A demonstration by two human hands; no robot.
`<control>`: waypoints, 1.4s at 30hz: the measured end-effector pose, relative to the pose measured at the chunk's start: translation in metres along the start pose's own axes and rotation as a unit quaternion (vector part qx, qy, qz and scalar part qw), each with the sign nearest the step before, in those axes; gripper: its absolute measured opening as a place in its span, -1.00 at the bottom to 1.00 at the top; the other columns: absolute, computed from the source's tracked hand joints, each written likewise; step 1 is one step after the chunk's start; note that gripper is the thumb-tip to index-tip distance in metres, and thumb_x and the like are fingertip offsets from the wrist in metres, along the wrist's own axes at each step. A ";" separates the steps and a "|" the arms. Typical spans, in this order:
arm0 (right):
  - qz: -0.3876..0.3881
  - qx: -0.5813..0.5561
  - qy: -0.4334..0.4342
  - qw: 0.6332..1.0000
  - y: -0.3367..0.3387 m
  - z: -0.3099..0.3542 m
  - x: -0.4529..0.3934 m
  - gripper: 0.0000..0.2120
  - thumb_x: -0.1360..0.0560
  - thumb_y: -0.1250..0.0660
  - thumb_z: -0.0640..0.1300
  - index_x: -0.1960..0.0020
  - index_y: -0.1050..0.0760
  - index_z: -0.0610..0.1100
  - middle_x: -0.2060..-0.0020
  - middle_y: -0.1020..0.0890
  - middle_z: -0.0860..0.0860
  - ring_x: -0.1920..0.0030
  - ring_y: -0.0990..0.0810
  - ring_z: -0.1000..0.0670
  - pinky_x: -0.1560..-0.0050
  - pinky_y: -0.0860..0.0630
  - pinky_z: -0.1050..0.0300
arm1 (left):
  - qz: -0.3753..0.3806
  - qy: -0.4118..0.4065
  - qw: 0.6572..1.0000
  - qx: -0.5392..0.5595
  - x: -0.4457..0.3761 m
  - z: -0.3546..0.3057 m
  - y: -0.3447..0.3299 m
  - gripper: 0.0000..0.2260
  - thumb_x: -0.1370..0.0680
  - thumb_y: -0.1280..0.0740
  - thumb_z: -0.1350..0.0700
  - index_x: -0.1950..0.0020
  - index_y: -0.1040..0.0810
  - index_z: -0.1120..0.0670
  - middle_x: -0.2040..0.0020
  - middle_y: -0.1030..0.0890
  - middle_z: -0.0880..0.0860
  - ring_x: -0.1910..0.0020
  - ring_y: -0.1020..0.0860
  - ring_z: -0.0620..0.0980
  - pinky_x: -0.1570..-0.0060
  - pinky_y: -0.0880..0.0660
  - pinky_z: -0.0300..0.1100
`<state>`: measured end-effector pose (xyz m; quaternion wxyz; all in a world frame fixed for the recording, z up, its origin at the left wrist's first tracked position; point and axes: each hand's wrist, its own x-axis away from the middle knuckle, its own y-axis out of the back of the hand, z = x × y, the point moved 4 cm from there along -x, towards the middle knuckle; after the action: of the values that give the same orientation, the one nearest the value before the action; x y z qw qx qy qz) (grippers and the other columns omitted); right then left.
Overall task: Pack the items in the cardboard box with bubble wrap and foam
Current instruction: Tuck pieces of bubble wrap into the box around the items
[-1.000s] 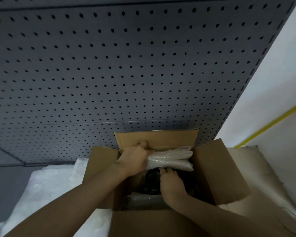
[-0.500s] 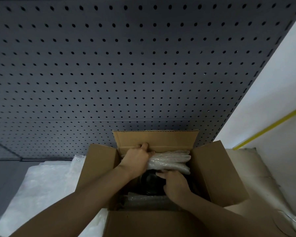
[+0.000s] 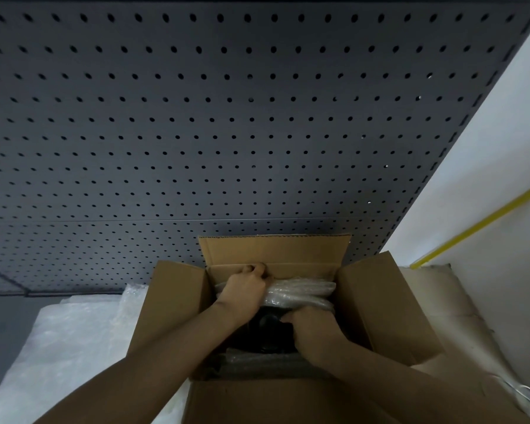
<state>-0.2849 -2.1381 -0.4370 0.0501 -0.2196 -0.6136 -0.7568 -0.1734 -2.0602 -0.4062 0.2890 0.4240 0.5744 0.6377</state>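
An open cardboard box (image 3: 377, 304) stands in front of me with its flaps spread. Inside, against the far wall, lies a roll of bubble wrap (image 3: 300, 293). My left hand (image 3: 245, 292) presses down on the roll's left end, fingers curled over it at the box wall. My right hand (image 3: 314, 330) is lower in the box, fingertips at the roll's near edge, beside a dark round item (image 3: 266, 333). More bubble wrap (image 3: 257, 361) lies along the box's near side, in shadow.
A sheet of white foam and bubble wrap (image 3: 58, 347) is spread left of the box. A grey pegboard (image 3: 227, 133) rises right behind it. Flattened cardboard (image 3: 435, 301) lies to the right, by a white wall with a yellow strip (image 3: 478, 228).
The bubble wrap roll has gone from sticking up above the opening to lying down inside against the far wall. Both hands have followed it down and pushed deeper into the box.
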 end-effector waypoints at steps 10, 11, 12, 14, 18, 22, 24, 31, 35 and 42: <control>-0.146 0.005 0.081 0.986 0.036 -0.010 -0.010 -0.45 -0.43 -0.29 -0.35 -0.36 -0.31 -0.03 -0.35 -0.38 -0.02 -0.34 -0.36 -0.08 -0.29 -0.38 0.05 | -0.076 -0.025 0.996 0.045 0.031 0.020 -0.004 -0.41 -0.51 -0.31 0.27 -0.52 -0.24 0.03 -0.43 -0.35 0.06 -0.39 -0.37 0.09 -0.16 -0.53 -0.08; -0.132 0.002 0.082 0.988 0.038 -0.011 -0.012 -0.47 -0.45 -0.26 -0.34 -0.36 -0.31 -0.02 -0.34 -0.40 0.00 -0.33 -0.37 -0.07 -0.28 -0.39 0.06 | -0.067 -0.019 0.996 0.048 0.032 0.021 -0.004 -0.42 -0.55 -0.27 0.27 -0.53 -0.20 0.01 -0.46 -0.31 0.05 -0.41 -0.34 0.07 -0.22 -0.48 -0.09; -0.123 0.009 0.085 0.989 0.039 -0.012 -0.014 -0.49 -0.46 -0.26 -0.34 -0.36 -0.31 -0.01 -0.33 -0.43 0.00 -0.32 -0.38 -0.06 -0.24 -0.41 0.07 | -0.061 -0.015 0.997 0.048 0.033 0.023 -0.003 -0.43 -0.57 -0.23 0.27 -0.54 -0.18 0.00 -0.47 -0.29 0.05 -0.42 -0.33 0.06 -0.26 -0.45 -0.10; -0.105 0.029 0.091 0.990 0.041 -0.013 -0.019 -0.51 -0.48 -0.26 -0.32 -0.35 -0.32 0.00 -0.30 -0.46 0.01 -0.29 -0.42 -0.06 -0.18 -0.45 0.06 | -0.058 -0.010 0.997 0.046 0.031 0.024 -0.002 -0.46 -0.59 -0.18 0.28 -0.54 -0.19 -0.01 -0.48 -0.29 0.04 -0.40 -0.35 0.06 -0.26 -0.42 -0.10; -0.080 0.067 0.093 0.990 0.046 -0.011 -0.030 -0.52 -0.49 -0.26 -0.31 -0.36 -0.33 -0.01 -0.28 -0.51 -0.01 -0.26 -0.47 -0.08 -0.12 -0.48 0.02 | -0.044 0.007 0.998 0.053 0.022 0.027 -0.004 -0.54 -0.60 -0.18 0.23 -0.49 -0.29 -0.01 -0.42 -0.40 0.04 -0.31 -0.46 0.06 -0.21 -0.45 -0.11; -0.066 0.092 0.086 0.990 0.042 -0.004 -0.035 -0.60 -0.52 -0.22 -0.26 -0.34 -0.32 -0.08 -0.26 -0.52 -0.06 -0.25 -0.48 -0.12 -0.11 -0.47 0.00 | -0.017 0.010 0.998 0.060 0.015 0.026 -0.008 -0.62 -0.60 -0.21 0.20 -0.41 -0.41 0.01 -0.36 -0.49 0.06 -0.27 -0.51 0.05 -0.25 -0.48 -0.07; -0.070 0.087 0.078 0.991 0.040 -0.003 -0.034 -0.62 -0.52 -0.21 -0.27 -0.32 -0.30 -0.11 -0.22 -0.55 -0.10 -0.22 -0.50 -0.14 -0.05 -0.48 -0.01 | -0.014 0.006 0.998 0.054 0.011 0.025 -0.008 -0.66 -0.60 -0.22 0.19 -0.37 -0.45 0.02 -0.32 -0.51 0.07 -0.26 -0.52 0.05 -0.26 -0.48 -0.07; -0.064 0.020 0.027 0.997 0.038 -0.014 -0.028 -0.61 -0.48 -0.25 -0.35 -0.27 -0.35 -0.10 -0.04 -0.62 -0.12 0.00 -0.62 -0.12 0.07 -0.60 -0.01 | -0.012 0.010 0.997 0.081 0.020 0.019 -0.010 -0.68 -0.56 -0.26 0.21 -0.31 -0.48 0.06 -0.24 -0.57 0.07 -0.18 -0.56 0.06 -0.18 -0.53 -0.06; -0.042 0.002 0.008 0.999 0.035 -0.020 -0.029 -0.69 -0.48 -0.23 -0.37 -0.13 -0.52 -0.10 -0.01 -0.64 -0.08 0.01 -0.63 -0.09 0.01 -0.61 -0.04 | -0.006 0.027 0.986 0.164 0.029 0.018 -0.012 -0.71 -0.56 -0.26 0.18 -0.28 -0.49 0.04 -0.24 -0.57 0.03 -0.16 -0.58 0.02 -0.15 -0.53 -0.12; -0.021 0.076 -0.027 0.997 0.027 -0.022 -0.054 -0.79 -0.53 -0.22 -0.28 -0.04 -0.59 -0.11 0.00 -0.63 -0.08 0.01 -0.61 -0.07 0.13 -0.51 0.09 | 0.042 0.089 0.976 0.194 0.015 0.027 -0.024 -0.80 -0.60 -0.22 0.23 -0.16 -0.57 0.14 -0.14 -0.63 0.10 -0.08 -0.62 0.02 -0.12 -0.55 -0.15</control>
<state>-0.2329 -2.1763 -0.4372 0.0336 -0.2225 -0.6748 -0.7029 -0.1594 -2.0302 -0.4271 0.1224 0.4370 0.6923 0.5610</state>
